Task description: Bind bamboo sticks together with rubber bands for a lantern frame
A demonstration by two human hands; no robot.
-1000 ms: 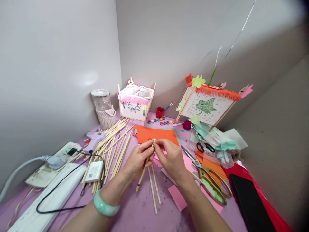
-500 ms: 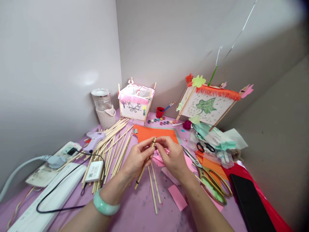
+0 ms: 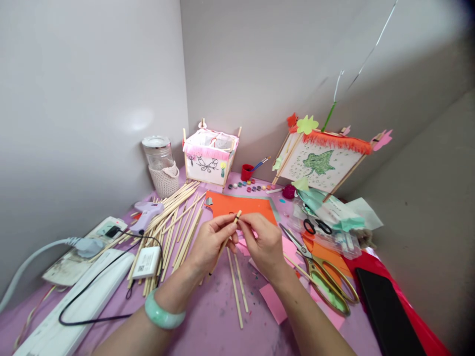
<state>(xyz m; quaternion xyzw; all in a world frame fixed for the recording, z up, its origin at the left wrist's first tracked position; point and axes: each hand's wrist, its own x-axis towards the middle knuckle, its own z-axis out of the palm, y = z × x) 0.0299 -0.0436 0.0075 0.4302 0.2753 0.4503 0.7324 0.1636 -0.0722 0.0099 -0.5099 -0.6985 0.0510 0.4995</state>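
Observation:
My left hand (image 3: 212,243) pinches a thin wooden stick bundle (image 3: 238,216) near its top, where a dark band wraps round it. The bundle slants down toward the lower left behind my fingers. Close against its banded end, my right hand (image 3: 261,242) has thumb and fingers pressed together; whatever it grips there is too small to make out. Under my hands lies an orange sheet (image 3: 241,203). Two loose sticks (image 3: 234,291) rest on the purple table (image 3: 218,321) just below, and pink paper (image 3: 273,302) is beside them.
Many sticks (image 3: 178,222), a glue gun (image 3: 147,212) and a power strip (image 3: 74,306) with cables are left. Gold-handled scissors (image 3: 326,282), black-handled scissors (image 3: 316,226) and a black phone-like slab (image 3: 384,306) lie right. Two paper lanterns (image 3: 208,163) (image 3: 321,160) and a jar (image 3: 159,158) stand behind.
The stick bundle has turned slightly between my fingers, with its top tilting right and less of its lower end showing. Both hands stay close together in nearly the same place.

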